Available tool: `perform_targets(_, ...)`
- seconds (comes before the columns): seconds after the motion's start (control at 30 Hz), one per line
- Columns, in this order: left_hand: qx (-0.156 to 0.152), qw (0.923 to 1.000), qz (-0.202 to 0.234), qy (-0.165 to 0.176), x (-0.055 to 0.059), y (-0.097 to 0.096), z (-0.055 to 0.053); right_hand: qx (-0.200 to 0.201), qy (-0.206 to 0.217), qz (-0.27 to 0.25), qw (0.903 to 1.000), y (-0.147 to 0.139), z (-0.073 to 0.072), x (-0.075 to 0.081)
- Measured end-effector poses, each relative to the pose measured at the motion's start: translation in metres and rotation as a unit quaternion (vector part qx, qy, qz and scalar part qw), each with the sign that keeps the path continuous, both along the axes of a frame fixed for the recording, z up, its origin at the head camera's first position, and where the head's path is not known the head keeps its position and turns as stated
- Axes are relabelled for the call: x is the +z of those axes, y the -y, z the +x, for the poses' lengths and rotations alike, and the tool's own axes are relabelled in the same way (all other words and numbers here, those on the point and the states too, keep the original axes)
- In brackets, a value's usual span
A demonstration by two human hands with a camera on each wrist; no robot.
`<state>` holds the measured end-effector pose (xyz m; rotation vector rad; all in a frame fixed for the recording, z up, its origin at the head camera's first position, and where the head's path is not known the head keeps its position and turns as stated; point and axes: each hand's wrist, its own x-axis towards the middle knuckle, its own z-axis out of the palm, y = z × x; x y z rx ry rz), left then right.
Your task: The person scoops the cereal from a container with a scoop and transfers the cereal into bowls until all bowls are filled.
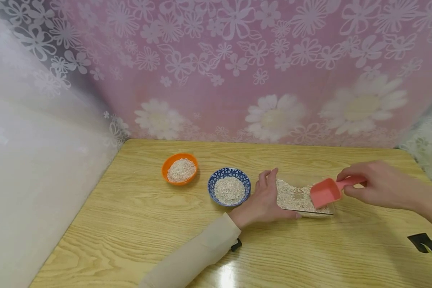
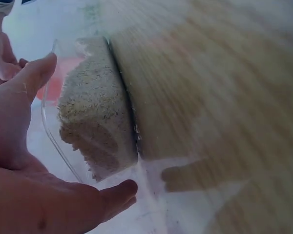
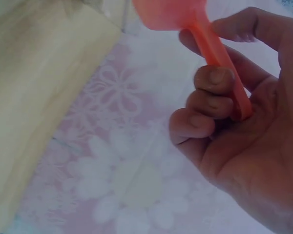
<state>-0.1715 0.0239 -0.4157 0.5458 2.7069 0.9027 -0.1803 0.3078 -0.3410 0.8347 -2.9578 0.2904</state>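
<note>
A clear rectangular container of oat flakes stands at the right of the table. My left hand holds its left end, thumb along the near side and fingers toward the far side. In the left wrist view the oats slope down away from one clear wall. My right hand grips a pink scoop by its handle. The scoop's bowl is tilted into the container's right end, its edge at the oats. In the right wrist view several fingers curl round the handle.
Just left of my left hand is a blue-and-white patterned bowl with oats in it. Farther left and back stands an orange bowl, also holding oats. A pink flowered curtain hangs behind the wooden table.
</note>
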Motion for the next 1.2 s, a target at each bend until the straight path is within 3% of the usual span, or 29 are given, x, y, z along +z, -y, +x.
perform_targets(0.27,-0.032,0.9980,-0.041,0.036,0.000,-0.002,-0.005,0.015,0.040,0.070,0.9966,0.016,-0.008,0.022)
perform_targets(0.43,-0.027,0.9980,-0.048,0.031,0.001,-0.002,-0.006,0.012,0.091,0.103,0.9905,0.028,-0.012,0.030)
perform_targets(0.63,-0.021,0.9980,-0.046,0.037,0.000,-0.003,-0.006,0.001,0.164,0.100,0.9813,0.036,-0.014,0.029)
perform_targets(0.73,-0.018,0.9980,-0.045,0.041,-0.001,-0.003,-0.006,-0.005,0.181,0.073,0.9807,0.034,-0.012,0.020)
perform_targets(1.0,-0.023,0.9973,-0.049,0.049,-0.002,-0.003,-0.005,-0.043,0.219,-0.078,0.9716,0.010,0.006,-0.023)
perform_targets(1.1,-0.025,0.9973,-0.048,0.049,-0.002,-0.001,-0.006,-0.043,0.199,-0.113,0.9724,0.007,0.013,-0.039)
perform_targets(1.2,-0.027,0.9973,-0.047,0.049,-0.002,-0.001,-0.006,-0.024,0.151,-0.138,0.9785,0.007,0.017,-0.053)
